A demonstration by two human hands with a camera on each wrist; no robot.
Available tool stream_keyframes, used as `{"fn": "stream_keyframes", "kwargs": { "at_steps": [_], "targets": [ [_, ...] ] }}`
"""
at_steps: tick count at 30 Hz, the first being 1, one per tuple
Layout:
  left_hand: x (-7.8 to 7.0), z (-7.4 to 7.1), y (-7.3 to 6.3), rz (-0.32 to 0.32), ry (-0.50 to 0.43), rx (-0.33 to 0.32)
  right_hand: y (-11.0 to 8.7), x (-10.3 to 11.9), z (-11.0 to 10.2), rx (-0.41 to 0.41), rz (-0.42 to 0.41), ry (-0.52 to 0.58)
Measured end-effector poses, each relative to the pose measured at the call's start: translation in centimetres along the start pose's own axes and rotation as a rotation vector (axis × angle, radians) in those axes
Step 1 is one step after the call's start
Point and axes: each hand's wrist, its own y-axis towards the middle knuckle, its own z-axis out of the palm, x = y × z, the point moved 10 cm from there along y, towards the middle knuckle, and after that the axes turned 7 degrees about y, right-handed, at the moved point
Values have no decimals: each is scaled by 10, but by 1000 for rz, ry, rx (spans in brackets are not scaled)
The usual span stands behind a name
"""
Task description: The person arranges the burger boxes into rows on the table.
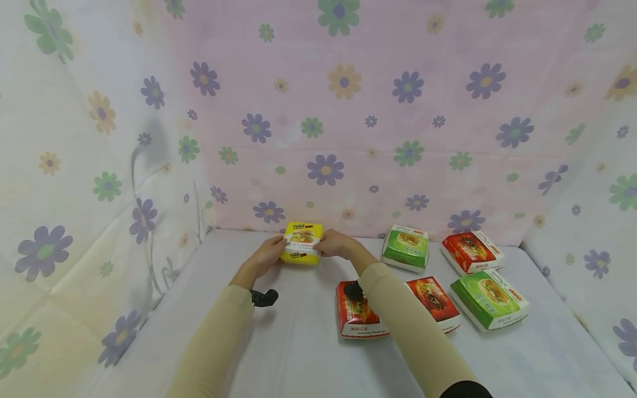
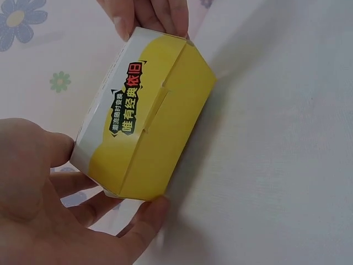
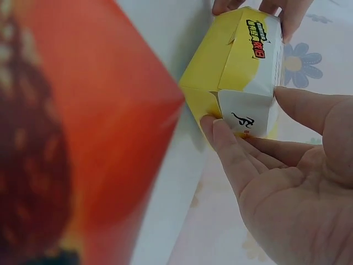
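Note:
A yellow and white burger box point(image 1: 302, 244) is at the far side of the table, near the back cloth. My left hand point(image 1: 267, 254) grips its left end, and my right hand point(image 1: 337, 245) grips its right end. In the left wrist view, the left thumb point(image 2: 59, 149) lies along the top edge while fingers reach under the box's end. Black and red lettering runs along the box's side point(image 2: 157, 143). From the right wrist, the right fingertips point(image 3: 214, 126) press the lower part of the end panel, with the thumb at its upper edge.
Right of the hands are a green burger box point(image 1: 405, 247), a red one point(image 1: 473, 252) and another green one point(image 1: 490, 299). Under the right forearm, two red boxes, one left point(image 1: 359, 309) and one right point(image 1: 434, 303), are partly covered. Flowered cloth point(image 1: 325, 166) hangs behind the table.

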Motion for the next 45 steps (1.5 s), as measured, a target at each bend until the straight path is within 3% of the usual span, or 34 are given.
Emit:
{"fn": "stream_keyframes", "kwargs": {
  "at_steps": [7, 18, 25, 31, 37, 45],
  "targets": [
    [7, 4, 1, -22, -23, 10, -3, -2, 3, 49, 9, -69],
    [19, -1, 4, -89, -42, -9, 0, -6, 4, 24, 55, -160],
    [23, -4, 1, -104, -31, 5, -3, 1, 2, 7, 44, -105],
    [20, -9, -3, -75, -32, 18, -20, 15, -8, 3, 8, -197],
    [16, -13, -12, -60, 77, 23, -46, 25, -20, 0, -56, -310],
    [10, -20, -34, -16, 266, 30, -85, 17, -38, -22, -124, -316]
  ]
}}
